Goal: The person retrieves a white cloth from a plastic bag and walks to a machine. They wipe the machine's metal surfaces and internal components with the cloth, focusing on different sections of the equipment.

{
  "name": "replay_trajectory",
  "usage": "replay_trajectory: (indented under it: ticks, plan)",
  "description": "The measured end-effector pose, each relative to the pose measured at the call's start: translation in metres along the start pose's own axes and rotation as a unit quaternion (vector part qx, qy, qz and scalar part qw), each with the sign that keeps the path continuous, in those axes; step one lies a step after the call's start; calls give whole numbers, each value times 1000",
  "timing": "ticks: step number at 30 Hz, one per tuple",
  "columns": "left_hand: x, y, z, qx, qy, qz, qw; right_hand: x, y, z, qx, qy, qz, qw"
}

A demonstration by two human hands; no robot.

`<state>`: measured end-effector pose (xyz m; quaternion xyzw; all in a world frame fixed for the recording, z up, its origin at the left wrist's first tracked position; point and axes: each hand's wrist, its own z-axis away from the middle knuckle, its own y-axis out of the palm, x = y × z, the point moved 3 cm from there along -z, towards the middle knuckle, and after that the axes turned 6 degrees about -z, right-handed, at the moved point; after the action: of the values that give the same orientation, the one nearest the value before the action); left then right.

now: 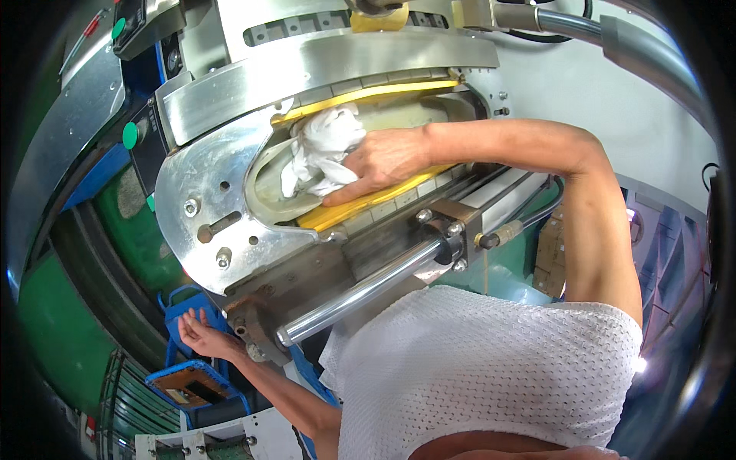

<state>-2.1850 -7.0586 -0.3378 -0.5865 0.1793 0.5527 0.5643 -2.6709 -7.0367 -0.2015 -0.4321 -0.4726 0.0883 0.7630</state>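
My right hand (387, 159) is closed on a crumpled white cloth (326, 146). It presses the cloth down inside a long, pale, rounded hollow (268, 184) in a metal machine. Yellow strips (368, 205) run along both long sides of this hollow, and my fingers reach close to the nearer one. Low on the left, beside the machine's corner, my left hand (203, 335) hangs with fingers loosely bent and apart. Nothing shows in it. Behind it is a blue frame-like object (180, 307), and whether they touch I cannot tell.
A polished metal plate (207, 207) with bolts and slots borders the hollow. A shiny rod (360, 293) sticks out toward me. Overhead at the right runs a thick metal arm (644, 46). Green buttons (130, 136) are on the left, and cardboard boxes (549, 257) stand behind my right arm.
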Motion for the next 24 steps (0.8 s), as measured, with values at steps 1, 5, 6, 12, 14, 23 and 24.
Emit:
replay_trajectory:
  ticks: [1,5,6,12,14,23,24]
  plan:
    - [-16,2,-3,8,11,10,1000,1,0,-11,-17,-24,-14,999]
    - [-27,20,-10,71,20,16,997,-1,6,-19,-23,-27,-3,999]
    - [-18,26,-13,103,18,43,994,-5,14,-19,-45,-25,15,999]
    - [-17,35,-16,95,-102,102,985,-6,20,-55,-68,-27,116,991]
    - [-23,43,-14,99,-112,96,984,-3,18,-51,-65,-24,114,991]
    - [-23,11,7,-12,-37,88,995,-5,4,21,-27,127,-40,991]
    - [-19,6,8,-21,-49,104,993,0,2,25,-15,161,-81,983]
